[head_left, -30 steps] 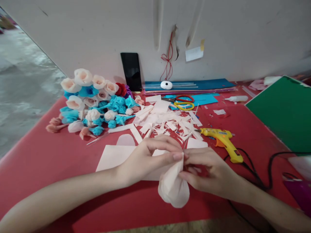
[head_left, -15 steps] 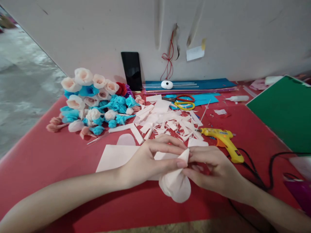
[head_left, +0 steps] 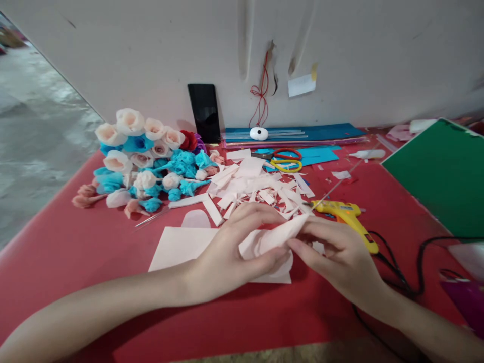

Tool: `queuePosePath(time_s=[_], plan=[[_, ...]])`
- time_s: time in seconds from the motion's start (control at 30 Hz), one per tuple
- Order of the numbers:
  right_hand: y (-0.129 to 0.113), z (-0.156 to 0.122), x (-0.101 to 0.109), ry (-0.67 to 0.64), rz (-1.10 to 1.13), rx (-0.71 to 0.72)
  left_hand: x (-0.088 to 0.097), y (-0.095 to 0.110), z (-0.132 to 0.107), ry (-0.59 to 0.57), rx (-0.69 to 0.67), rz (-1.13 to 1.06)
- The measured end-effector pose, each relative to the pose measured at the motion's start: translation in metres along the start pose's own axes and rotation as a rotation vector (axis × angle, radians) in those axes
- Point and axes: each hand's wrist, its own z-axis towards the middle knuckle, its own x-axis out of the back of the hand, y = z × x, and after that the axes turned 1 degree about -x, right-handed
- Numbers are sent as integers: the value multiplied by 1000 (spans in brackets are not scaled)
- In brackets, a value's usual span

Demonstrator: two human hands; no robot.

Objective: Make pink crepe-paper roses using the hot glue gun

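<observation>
A pale pink paper flower (head_left: 282,236) is between my two hands, its petals toward the left and its narrow base to the right. My left hand (head_left: 247,242) curls around the petals, thumb below and fingers above. Fingers of my right hand (head_left: 328,247) pinch the base. A thin wire stem (head_left: 335,186) slants up and right from the base. Under my hands lies a pale pink paper sheet (head_left: 177,247), and a cut petal (head_left: 195,219) rests just behind it.
Finished paper flowers (head_left: 151,156) pile up at the left. Paper scraps (head_left: 260,186) and scissors (head_left: 285,164) lie behind my hands. A yellow glue gun (head_left: 350,214) with a black cord sits at the right, before a green board (head_left: 438,176). A phone (head_left: 204,113) leans on the wall.
The flower has turned from petals pointing down to petals pointing left, and its wire now leans further right. My left hand has moved around the petals.
</observation>
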Motion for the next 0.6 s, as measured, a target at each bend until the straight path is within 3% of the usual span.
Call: queuePosePath(time_s=[0.17,0.3,0.43,0.6], plan=[[0,-3,2,42,71,-42,2,-2,0,17,5,-17],[0,-3,8,89,186,-80,4,-1,0,0,108,-150],[0,-1,10,51,178,-92,4,-1,0,-78,238,-306],[-2,-1,11,40,213,-148,5,-2,3,-111,317,-354]])
